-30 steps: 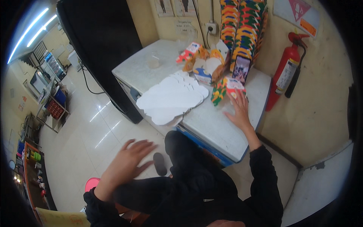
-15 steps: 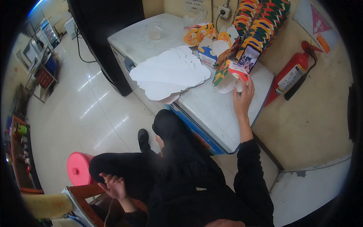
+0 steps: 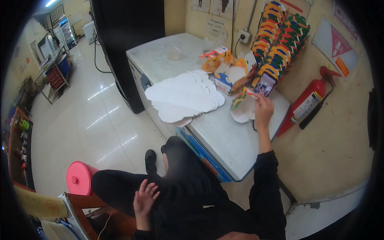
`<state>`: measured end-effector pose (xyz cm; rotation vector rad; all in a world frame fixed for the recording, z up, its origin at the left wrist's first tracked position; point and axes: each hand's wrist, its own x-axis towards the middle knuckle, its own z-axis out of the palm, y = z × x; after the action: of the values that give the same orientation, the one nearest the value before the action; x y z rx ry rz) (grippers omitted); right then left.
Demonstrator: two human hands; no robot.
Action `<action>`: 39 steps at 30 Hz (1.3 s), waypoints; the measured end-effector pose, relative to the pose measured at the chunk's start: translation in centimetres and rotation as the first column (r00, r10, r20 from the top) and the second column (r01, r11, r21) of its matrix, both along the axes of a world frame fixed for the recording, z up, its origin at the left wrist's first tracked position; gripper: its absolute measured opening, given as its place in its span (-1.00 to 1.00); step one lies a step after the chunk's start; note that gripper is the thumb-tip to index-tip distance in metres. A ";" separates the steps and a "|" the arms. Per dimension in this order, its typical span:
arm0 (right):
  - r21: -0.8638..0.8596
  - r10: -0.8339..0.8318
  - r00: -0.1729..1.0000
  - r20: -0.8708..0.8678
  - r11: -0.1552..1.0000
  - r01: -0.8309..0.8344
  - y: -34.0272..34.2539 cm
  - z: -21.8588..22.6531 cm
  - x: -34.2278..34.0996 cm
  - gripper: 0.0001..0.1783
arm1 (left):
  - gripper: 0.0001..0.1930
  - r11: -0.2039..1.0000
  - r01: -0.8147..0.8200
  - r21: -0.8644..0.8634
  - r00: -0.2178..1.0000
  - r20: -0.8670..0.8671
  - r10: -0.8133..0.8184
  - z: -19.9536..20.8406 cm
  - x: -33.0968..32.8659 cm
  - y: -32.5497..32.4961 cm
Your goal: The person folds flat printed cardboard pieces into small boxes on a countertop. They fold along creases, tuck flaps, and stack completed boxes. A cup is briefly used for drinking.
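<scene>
On the freezer before you, sheets are lying left of a carton; behind it, a phone is standing before stacks; right, an extinguisher is hanging.

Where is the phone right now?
In the head view, the phone is right of centre, just beyond the right hand, in front of the stacked patterned cartons.

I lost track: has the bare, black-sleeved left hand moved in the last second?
Yes, backward: the left hand went from higher in view than the round pink plastic bucket lid to lower.
</scene>
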<state>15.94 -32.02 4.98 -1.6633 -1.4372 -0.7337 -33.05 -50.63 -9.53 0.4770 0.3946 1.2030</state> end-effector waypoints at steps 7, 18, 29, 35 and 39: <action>0.310 0.161 0.965 -0.207 0.946 -0.091 3.4 9.3 0.3 -0.74 | -0.55 0.924 -0.086 -0.372 0.985 -0.169 0.024 -4.1 4.0 3.0; -0.170 -0.028 0.952 -0.304 0.985 -0.025 13.5 8.1 4.7 -0.56 | -0.53 0.915 -0.305 0.265 0.663 -0.631 0.404 15.2 -4.2 0.0; 0.105 0.557 0.774 0.301 0.787 -0.608 7.5 5.1 -10.4 -0.80 | -0.72 0.908 0.181 0.377 0.116 -0.925 0.361 27.1 2.0 16.5; -0.278 0.814 0.576 0.071 0.571 -0.773 7.5 -2.8 -12.9 -0.72 | -0.42 0.555 0.800 0.229 -0.249 -0.715 0.654 22.5 11.4 23.5; -0.316 0.811 0.580 -0.081 0.531 -0.787 8.3 -3.9 -12.4 -0.59 | -0.19 0.394 0.915 0.086 -0.276 -0.578 0.768 17.8 15.3 25.7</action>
<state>3.54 -23.73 1.11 -0.9528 -2.2190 -0.0100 -17.77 -24.96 8.29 2.9024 1.0428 -0.0809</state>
